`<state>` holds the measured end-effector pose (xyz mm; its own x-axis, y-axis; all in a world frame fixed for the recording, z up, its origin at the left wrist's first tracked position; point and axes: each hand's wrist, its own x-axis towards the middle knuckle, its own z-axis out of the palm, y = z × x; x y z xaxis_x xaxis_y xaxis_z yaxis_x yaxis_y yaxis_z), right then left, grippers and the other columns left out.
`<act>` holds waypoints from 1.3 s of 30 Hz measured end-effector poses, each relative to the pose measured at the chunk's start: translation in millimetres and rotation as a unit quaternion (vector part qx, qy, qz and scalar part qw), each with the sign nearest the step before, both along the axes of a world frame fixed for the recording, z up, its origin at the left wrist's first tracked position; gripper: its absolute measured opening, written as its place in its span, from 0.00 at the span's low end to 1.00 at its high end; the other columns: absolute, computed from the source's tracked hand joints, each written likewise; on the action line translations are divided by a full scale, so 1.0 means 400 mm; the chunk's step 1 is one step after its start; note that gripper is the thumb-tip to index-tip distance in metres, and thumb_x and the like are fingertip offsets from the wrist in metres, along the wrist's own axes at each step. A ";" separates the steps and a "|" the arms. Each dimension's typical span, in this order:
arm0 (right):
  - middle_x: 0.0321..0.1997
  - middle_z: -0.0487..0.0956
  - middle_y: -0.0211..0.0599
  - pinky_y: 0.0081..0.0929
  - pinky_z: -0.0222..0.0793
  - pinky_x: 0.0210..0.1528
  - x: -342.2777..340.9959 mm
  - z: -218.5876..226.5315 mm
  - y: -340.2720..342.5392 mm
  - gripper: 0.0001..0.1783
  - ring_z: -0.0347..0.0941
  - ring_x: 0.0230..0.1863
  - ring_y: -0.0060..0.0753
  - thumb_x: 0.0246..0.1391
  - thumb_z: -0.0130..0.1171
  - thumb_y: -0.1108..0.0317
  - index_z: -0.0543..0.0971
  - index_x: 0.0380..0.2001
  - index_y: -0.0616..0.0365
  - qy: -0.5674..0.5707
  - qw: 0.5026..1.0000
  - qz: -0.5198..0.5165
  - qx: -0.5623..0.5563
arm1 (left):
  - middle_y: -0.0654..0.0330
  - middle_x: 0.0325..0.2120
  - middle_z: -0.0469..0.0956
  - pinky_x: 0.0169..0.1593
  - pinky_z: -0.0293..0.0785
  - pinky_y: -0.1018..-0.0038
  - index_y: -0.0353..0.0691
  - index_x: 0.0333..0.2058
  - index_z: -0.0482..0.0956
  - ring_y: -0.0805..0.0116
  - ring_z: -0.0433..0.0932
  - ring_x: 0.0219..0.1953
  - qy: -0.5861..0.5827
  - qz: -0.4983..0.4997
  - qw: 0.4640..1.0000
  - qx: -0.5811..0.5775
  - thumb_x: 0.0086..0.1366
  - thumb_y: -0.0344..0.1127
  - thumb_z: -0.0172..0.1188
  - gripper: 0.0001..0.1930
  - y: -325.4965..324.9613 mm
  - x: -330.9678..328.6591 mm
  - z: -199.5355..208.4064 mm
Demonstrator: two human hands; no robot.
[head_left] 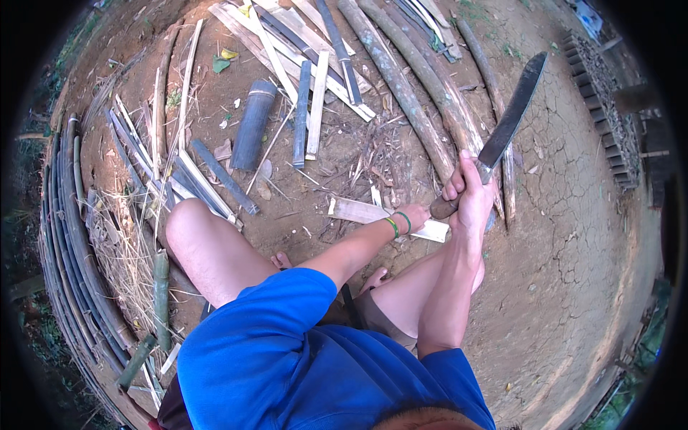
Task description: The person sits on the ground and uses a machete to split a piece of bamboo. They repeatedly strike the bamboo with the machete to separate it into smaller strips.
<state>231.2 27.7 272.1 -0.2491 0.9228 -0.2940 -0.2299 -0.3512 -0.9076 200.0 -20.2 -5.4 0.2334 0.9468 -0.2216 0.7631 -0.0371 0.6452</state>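
Note:
A machete with a long dark blade [517, 107] and a brown handle rises to the right, blade pointing up and away from me. My right hand [473, 197] is closed around its handle. Lower and between my knees, my left hand [414, 217] is closed on a pale split bamboo slat [358, 211], close to its right end. Part of the left fingers is hidden by the hand itself. The butt of the machete handle shows right beside the left hand. The blade is apart from the slat.
Ahead lie a dark bamboo section [254, 125], a dark strip [302, 115], a pale strip [317, 107] and a pile of split pieces. Long poles [401, 86] stretch away ahead right. Long bamboo canes [64, 236] curve along the left. Wood chips litter the dirt ground [559, 287].

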 end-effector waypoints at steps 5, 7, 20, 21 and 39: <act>0.16 0.63 0.22 0.23 0.55 0.18 -0.028 -0.027 -0.011 0.12 0.57 0.15 0.18 0.66 0.63 0.65 0.71 0.30 0.53 -0.017 0.999 0.035 0.013 | 0.58 0.49 0.80 0.64 0.71 0.57 0.42 0.48 0.81 0.60 0.77 0.59 0.113 0.039 0.978 0.169 0.68 0.38 0.55 0.14 -0.052 0.155 -0.252; 0.16 0.64 0.22 0.21 0.55 0.17 -0.038 -0.032 -0.011 0.13 0.57 0.14 0.17 0.66 0.64 0.66 0.72 0.29 0.53 -0.026 0.997 0.065 0.020 | 0.58 0.48 0.80 0.65 0.70 0.57 0.44 0.49 0.81 0.62 0.76 0.60 0.131 0.087 0.974 0.163 0.68 0.39 0.55 0.14 -0.066 0.142 -0.254; 0.16 0.61 0.22 0.22 0.52 0.17 0.030 -0.069 0.052 0.12 0.56 0.14 0.17 0.70 0.60 0.63 0.70 0.32 0.51 0.078 0.992 0.099 -0.009 | 0.52 0.40 0.79 0.48 0.79 0.57 0.40 0.47 0.77 0.48 0.82 0.44 -0.011 0.188 0.965 0.181 0.58 0.41 0.74 0.22 -0.078 -0.361 0.300; 0.16 0.61 0.21 0.22 0.51 0.17 0.012 -0.047 0.051 0.13 0.56 0.14 0.17 0.70 0.60 0.62 0.69 0.30 0.50 0.078 0.993 0.089 -0.025 | 0.52 0.39 0.79 0.47 0.79 0.58 0.39 0.45 0.77 0.49 0.82 0.43 -0.011 0.246 0.948 0.203 0.60 0.41 0.73 0.20 -0.121 -0.411 0.343; 0.14 0.70 0.20 0.23 0.57 0.19 -0.276 0.071 -0.362 0.19 0.63 0.16 0.14 0.62 0.69 0.56 0.78 0.24 0.58 -0.166 0.873 0.449 0.096 | 0.46 0.28 0.72 0.31 0.72 0.54 0.32 0.36 0.68 0.41 0.77 0.28 0.004 0.517 0.784 0.345 0.64 0.27 0.65 0.12 -0.584 -0.704 0.472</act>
<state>120.7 -116.9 300.3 -0.8270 0.4402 -0.3498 0.3474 -0.0891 -0.9335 -81.5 -253.8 183.4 -0.7355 0.5245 0.4289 0.6197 0.2648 0.7388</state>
